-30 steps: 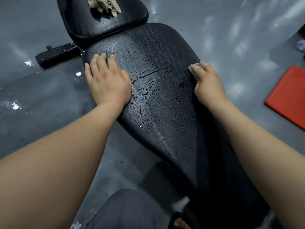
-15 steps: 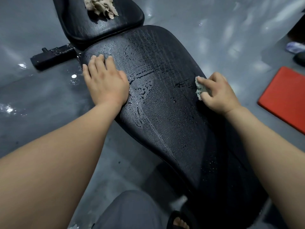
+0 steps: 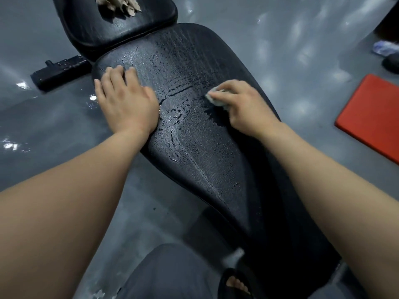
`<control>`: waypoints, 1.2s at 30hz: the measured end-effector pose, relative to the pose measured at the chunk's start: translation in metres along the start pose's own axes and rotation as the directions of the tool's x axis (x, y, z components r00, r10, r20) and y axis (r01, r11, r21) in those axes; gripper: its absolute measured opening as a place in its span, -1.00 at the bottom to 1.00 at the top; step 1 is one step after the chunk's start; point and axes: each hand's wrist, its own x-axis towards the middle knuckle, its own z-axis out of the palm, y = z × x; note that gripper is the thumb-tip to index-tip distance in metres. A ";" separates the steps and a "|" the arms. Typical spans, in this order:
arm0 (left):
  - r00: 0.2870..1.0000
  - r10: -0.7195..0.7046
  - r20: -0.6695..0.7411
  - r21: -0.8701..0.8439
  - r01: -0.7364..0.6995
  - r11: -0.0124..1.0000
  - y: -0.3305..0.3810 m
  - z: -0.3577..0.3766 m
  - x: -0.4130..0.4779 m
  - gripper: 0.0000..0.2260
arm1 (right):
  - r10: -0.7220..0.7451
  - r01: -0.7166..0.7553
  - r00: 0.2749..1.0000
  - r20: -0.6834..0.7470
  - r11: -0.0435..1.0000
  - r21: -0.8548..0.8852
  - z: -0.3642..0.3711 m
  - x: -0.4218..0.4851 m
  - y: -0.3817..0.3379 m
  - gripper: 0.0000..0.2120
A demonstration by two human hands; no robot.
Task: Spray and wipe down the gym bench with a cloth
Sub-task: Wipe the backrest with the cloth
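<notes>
Our right hand (image 3: 244, 106) pinches a small pale cloth (image 3: 217, 100) in curled fingers and presses it to the wet black bench (image 3: 205, 158), mid-wipe by our reckoning. Our left hand (image 3: 125, 102), fingers straight and holding nothing, lies flat on the pad's edge, likely to brace us. Droplets (image 3: 172, 117) between the hands mark ground not yet wiped. Beyond the left fingertips, a second, tan cloth (image 3: 121, 4) rests on the smaller pad (image 3: 121, 33). We count two hands, two cloths, two pads, and one red mat (image 3: 371, 117) past the right hand.
</notes>
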 end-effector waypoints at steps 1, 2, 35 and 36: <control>1.000 0.000 -0.006 -0.002 0.000 1.000 0.000 0.000 0.001 -0.53 | 0.086 -0.086 0.995 -0.050 0.996 0.011 -0.001 -0.002 0.010 -0.64; 1.000 0.001 -0.010 -0.002 -0.001 1.000 0.000 0.000 0.001 -0.53 | 0.170 -0.169 0.982 -0.085 0.985 0.016 0.000 -0.005 0.017 -0.67; 1.000 -0.012 -0.010 0.030 0.012 0.999 0.000 0.000 0.001 -0.52 | -0.090 0.092 0.995 -0.041 0.994 0.051 0.024 0.001 -0.040 -0.66; 1.000 -0.012 -0.012 0.026 0.013 1.000 -0.001 0.000 0.001 -0.52 | -0.159 0.160 0.987 -0.026 0.984 0.081 0.027 0.000 -0.049 -0.65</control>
